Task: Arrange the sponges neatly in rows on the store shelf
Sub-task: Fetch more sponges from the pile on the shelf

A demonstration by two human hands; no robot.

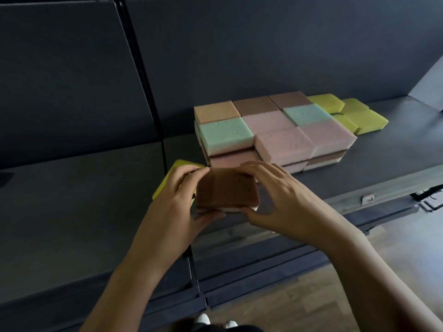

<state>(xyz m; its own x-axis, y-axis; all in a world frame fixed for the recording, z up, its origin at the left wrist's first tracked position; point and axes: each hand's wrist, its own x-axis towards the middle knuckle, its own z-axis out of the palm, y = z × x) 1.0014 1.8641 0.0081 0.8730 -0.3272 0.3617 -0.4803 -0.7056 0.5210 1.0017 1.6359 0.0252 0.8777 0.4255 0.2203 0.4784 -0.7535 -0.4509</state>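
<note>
A brown sponge [227, 190] with a pale underside is held flat above the front of the dark shelf [383, 164]. My left hand [175, 207] grips its left edge and my right hand [282, 200] grips its right edge. Just behind it stands a stacked block of sponges [275, 133] in teal, pink, brown and orange, laid in rows. Several yellow-green sponges [359, 116] lie at the block's far right. A yellow sponge [167, 178] shows partly behind my left hand.
The shelf's back panel [263, 44] rises close behind the sponges. A vertical post [143, 80] divides this bay from the left shelf [72, 200]. Lower shelves [263, 267] and a wooden floor [311, 295] lie below.
</note>
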